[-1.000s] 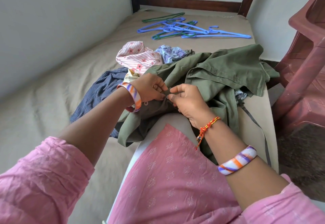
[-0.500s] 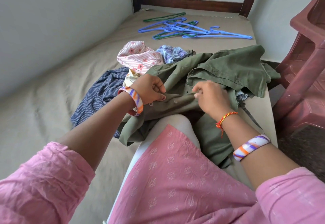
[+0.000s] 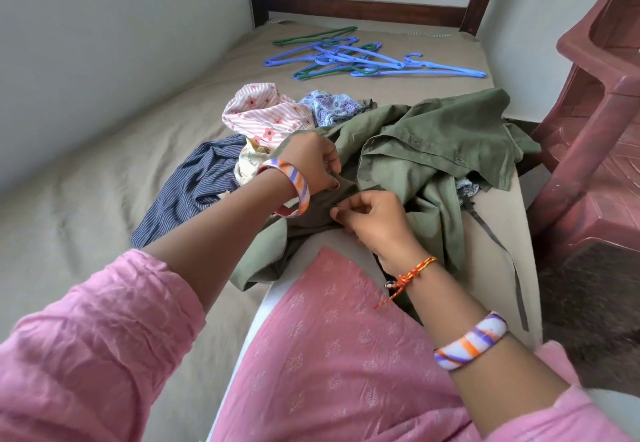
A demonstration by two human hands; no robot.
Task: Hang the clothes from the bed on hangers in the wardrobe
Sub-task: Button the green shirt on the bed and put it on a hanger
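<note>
An olive-green shirt [image 3: 433, 150] is being worked on at the near right edge of the bed [image 3: 104, 219], part of it draped over the person's knee. Its front placket is being pinched by both hands: the left hand [image 3: 310, 161] is curled round a fold of the cloth, and the fingertips of the right hand [image 3: 372, 218] are closed on the same strip just beside it, the two hands nearly touching. Buttons are apparently being fastened or undone (which of the two cannot be told from here), so the step in hand is judged to be the readying of this garment before it is put on a hanger.

The other clothes are being left in a heap toward the middle of the bed: a pink striped floral piece [image 3: 266, 115], a blue patterned piece [image 3: 332, 107] and a dark striped shirt [image 3: 194, 185] on the left. The hangers [image 3: 363, 60], blue and green, are lying tangled near the far edge, well apart from the hands.

For the next move, the placket will likely need to be finished, one hanger freed from the tangle by a reach across the bed, and the collar opened for it. No wardrobe is being shown.
</note>
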